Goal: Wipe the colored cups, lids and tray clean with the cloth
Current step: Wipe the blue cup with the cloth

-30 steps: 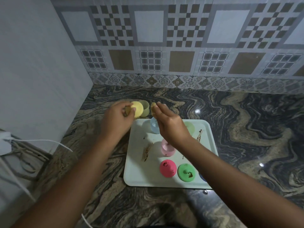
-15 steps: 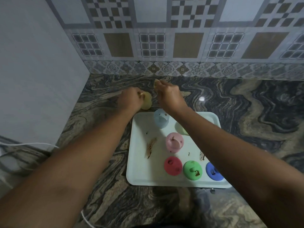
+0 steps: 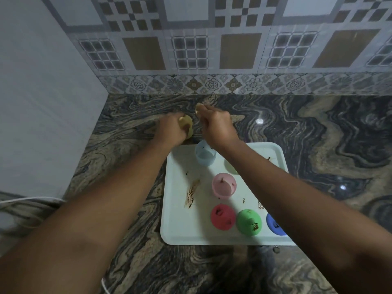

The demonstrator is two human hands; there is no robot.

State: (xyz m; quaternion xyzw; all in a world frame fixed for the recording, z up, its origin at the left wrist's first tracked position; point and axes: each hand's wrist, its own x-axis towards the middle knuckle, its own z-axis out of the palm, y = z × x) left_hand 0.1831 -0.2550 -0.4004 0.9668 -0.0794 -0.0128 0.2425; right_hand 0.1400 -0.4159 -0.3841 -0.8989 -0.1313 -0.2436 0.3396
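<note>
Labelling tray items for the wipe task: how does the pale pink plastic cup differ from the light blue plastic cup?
Colour: pale pink plastic cup versus light blue plastic cup.
Place: the pink cup stands midway on the white tray; the blue cup stands at its far edge.
View: the pink cup shows whole; the right arm covers part of the blue cup.
Both carry dark specks.

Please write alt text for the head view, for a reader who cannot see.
The left hand grips a yellow cup and the right hand pinches a small pale item, beyond a smeared pale tray on a marbled counter. Stained cups and coloured lids stand on the tray.
</note>
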